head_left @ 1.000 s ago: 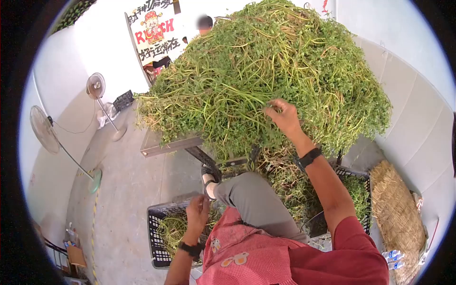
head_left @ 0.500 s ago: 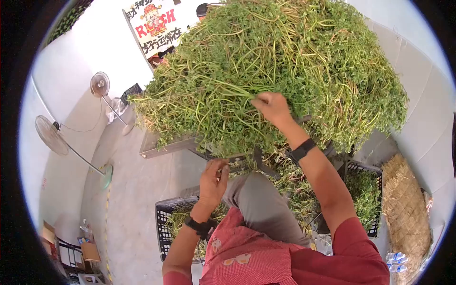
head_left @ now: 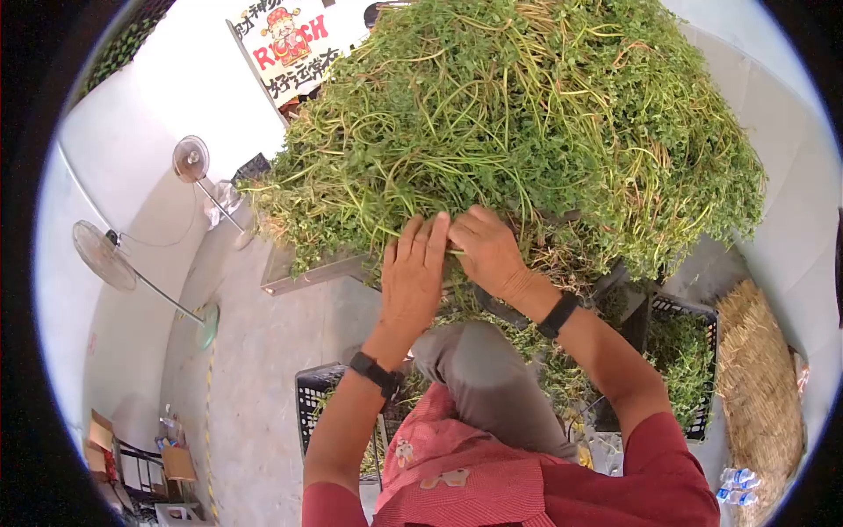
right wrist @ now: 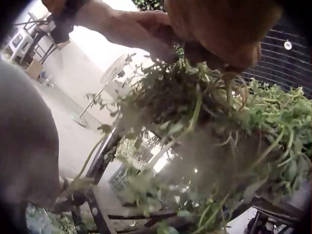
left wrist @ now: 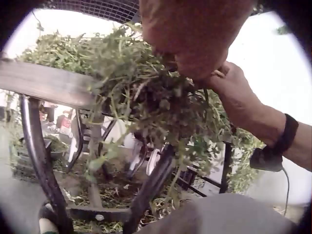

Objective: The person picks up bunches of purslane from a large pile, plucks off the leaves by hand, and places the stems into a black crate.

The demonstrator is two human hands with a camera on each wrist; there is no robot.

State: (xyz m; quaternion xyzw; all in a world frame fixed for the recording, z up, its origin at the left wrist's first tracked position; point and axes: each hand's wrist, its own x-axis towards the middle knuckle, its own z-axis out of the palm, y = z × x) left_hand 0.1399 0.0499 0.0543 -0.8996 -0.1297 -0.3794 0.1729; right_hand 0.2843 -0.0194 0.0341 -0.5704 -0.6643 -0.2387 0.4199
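A big heap of leafy green stems (head_left: 492, 114) spills over the front edge of a table. At that edge my two hands meet. The right hand (head_left: 492, 253) pinches a few pale green stems (head_left: 455, 252) between thumb and fingers. Right beside it, my left hand (head_left: 414, 274) lies over the stems, back upward, with fingers stretched toward the heap; its thumb and palm side are hidden. In the left wrist view, a leafy tangle (left wrist: 156, 92) hangs below both hands. The right wrist view shows leaves and stems (right wrist: 195, 102) close under the fingers.
Black crates holding greens stand on the floor at the left (head_left: 318, 395) and right (head_left: 694, 369) of my knee (head_left: 479, 351). The table corner (head_left: 303, 270) juts out at left. Two standing fans (head_left: 104, 255) are farther left, and a straw mat roll (head_left: 760, 386) lies at right.
My left hand has risen from over the left crate to the table edge beside the right hand. The right hand has drawn stems down and left from the heap toward me.
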